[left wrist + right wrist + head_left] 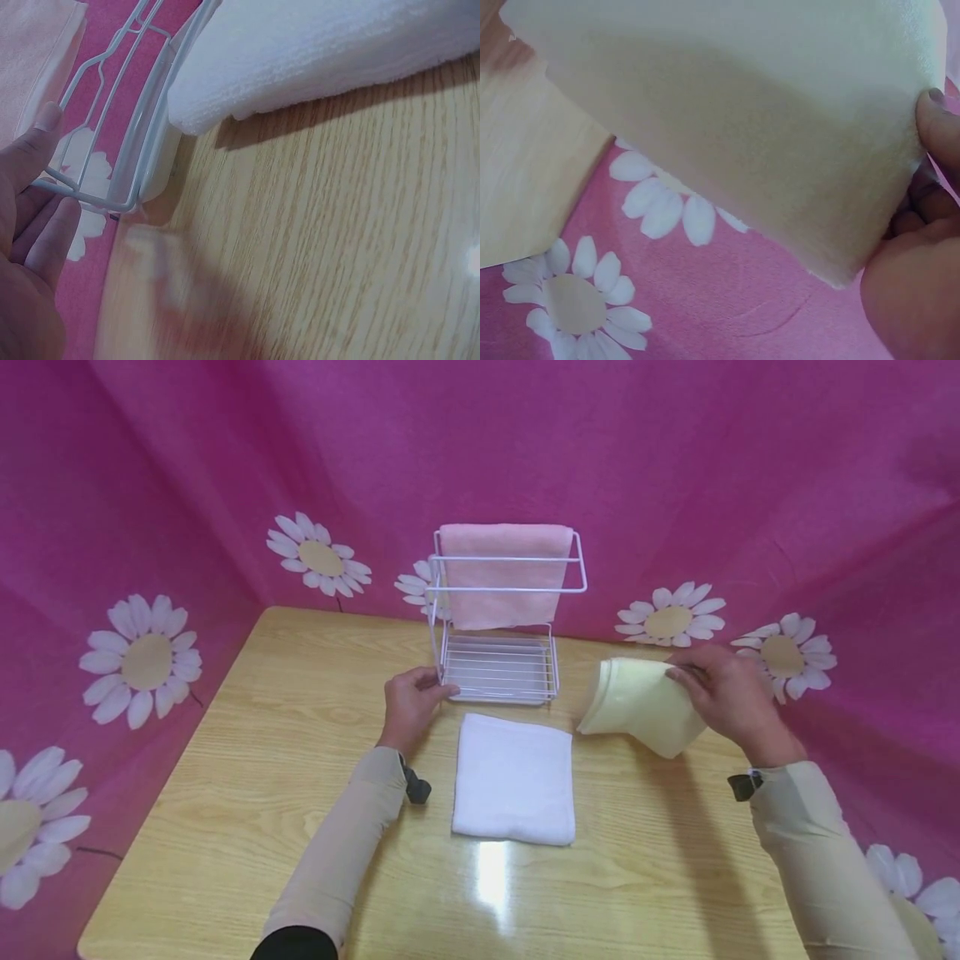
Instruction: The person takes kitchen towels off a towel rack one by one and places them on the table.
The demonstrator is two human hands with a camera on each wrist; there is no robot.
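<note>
My right hand [738, 703] pinches a folded pale yellow towel [645, 703] by its edge and holds it up over the right part of the table. In the right wrist view the yellow towel [742, 127] hangs as a broad flap from thumb and fingers. With thumb and fingers about its wire frame, my left hand [408, 710] holds the white wire rack [517, 590] at its lower left corner. A folded pink towel [502, 545] hangs over the rack's back top bar. In front of the rack, a folded white towel [513, 781] lies flat.
The rack stands at the back of the wooden table [285, 710], with a shallow tray [498, 668] at its base. A magenta curtain [360, 435] with white daisies hangs close behind the table and along its sides.
</note>
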